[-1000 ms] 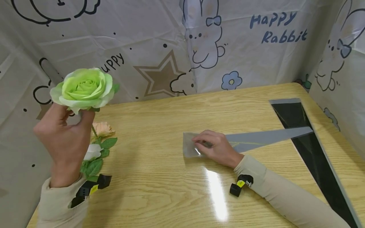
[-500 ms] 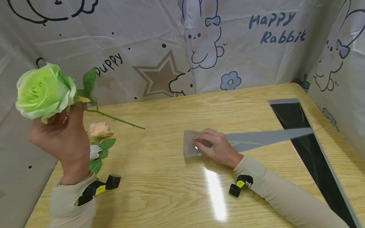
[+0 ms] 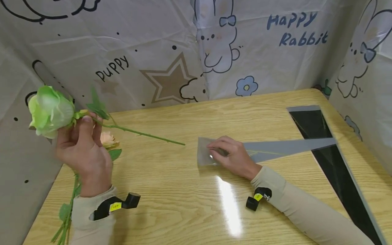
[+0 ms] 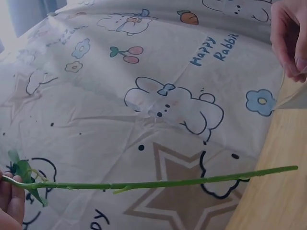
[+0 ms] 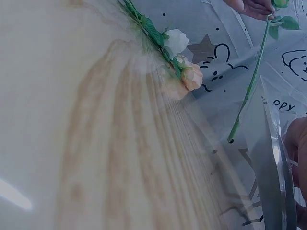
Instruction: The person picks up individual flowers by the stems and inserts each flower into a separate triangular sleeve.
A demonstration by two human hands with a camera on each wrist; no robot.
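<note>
My left hand [image 3: 87, 156] holds a light green artificial rose [image 3: 52, 110] just below its bloom, at the left of the head view. The bloom faces left and the thin stem [image 4: 153, 184] points right, its cut end short of a plastic flower sleeve. At mid-table my right hand [image 3: 231, 156] pinches that sleeve [image 3: 269, 149], which is clear at its left end and grey along the tapering rest. In the right wrist view the sleeve's edge [image 5: 276, 177] stands up beside the fingers, with the rose stem beyond it.
A peach rose [image 5: 193, 76] and a white rose [image 5: 176, 41] lie on the left of the wooden table [image 3: 171, 204]. Their green stems [image 3: 65, 221] point toward the near edge. Black-and-grey sleeves [image 3: 332, 173] lie along the right side. Printed cloth [image 3: 159, 30] surrounds the table.
My left hand has turned over, so the green rose's bloom swings from facing me to facing left and its stem comes out to the right. The right hand stays put on the sleeve.
</note>
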